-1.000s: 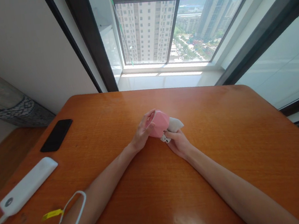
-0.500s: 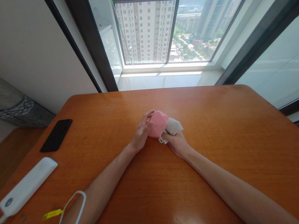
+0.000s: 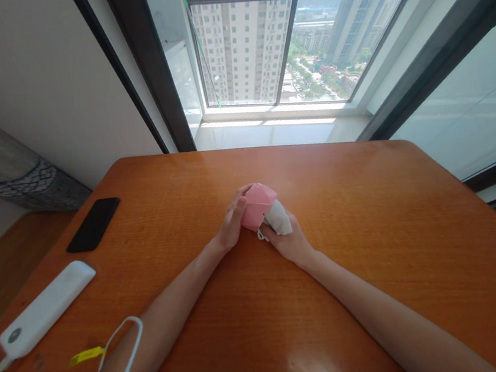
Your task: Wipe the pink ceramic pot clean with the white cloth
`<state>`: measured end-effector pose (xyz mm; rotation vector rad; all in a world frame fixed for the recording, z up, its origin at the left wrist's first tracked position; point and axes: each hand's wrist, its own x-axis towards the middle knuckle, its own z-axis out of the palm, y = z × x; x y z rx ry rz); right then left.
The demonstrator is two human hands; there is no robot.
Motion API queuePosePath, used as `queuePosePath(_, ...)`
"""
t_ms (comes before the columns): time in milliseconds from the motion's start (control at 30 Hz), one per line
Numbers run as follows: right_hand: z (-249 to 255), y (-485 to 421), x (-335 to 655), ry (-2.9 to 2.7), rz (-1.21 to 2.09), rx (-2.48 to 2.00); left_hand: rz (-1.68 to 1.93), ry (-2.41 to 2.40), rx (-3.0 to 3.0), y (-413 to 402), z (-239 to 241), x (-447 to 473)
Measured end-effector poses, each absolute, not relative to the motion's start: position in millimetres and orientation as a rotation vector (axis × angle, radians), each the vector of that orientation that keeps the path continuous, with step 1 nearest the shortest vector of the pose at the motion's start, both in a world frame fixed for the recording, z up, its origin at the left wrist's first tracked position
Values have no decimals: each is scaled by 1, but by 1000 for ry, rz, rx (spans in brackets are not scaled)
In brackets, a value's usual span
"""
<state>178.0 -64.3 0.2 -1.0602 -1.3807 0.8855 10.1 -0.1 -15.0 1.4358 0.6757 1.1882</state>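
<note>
Over the middle of the table, my left hand (image 3: 233,217) grips a pink faceted object (image 3: 258,202) from its left side, the thumb lying on the near face. My right hand (image 3: 293,242) is closed around a bunched white cloth (image 3: 278,217), which touches the lower right of the pink object. Below the pink object hangs a small white loop (image 3: 261,234), by the right fingertips. The right fingers are mostly hidden behind the cloth. What kind of thing the pink object is, I cannot tell.
A black phone (image 3: 93,225) lies on the left of the wooden table (image 3: 371,205). Nearer stands a long white device (image 3: 47,309) with a cable. A white cord with a yellow tag (image 3: 87,356) loops over my left forearm. A window (image 3: 270,53) is beyond the far edge.
The right hand and white cloth have shifted left and slightly down against the pink object. The pink object has tilted and moved slightly left in my left hand.
</note>
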Motion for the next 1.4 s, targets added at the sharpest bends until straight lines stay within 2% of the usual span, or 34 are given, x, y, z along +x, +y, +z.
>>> queuePosePath(267,-8,-62,192,-1866,457,-1022,1175,669,1438,1,-15,11)
queuePosePath(567,-10,-61,198,-2121,-2,-1033,1203,643,1390,3,-17,12)
queuePosePath(1000,-13,-67,190,-1959,-279,-1005,1169,524,1384,-4,-18,10)
queuePosePath(1233,-14,-74,182,-1860,-455,-1136,1152,539,1320,-4,-19,11)
queuePosePath(1400,-10,-75,179,-1826,-374,-1172,1165,531,1281,0,-22,14)
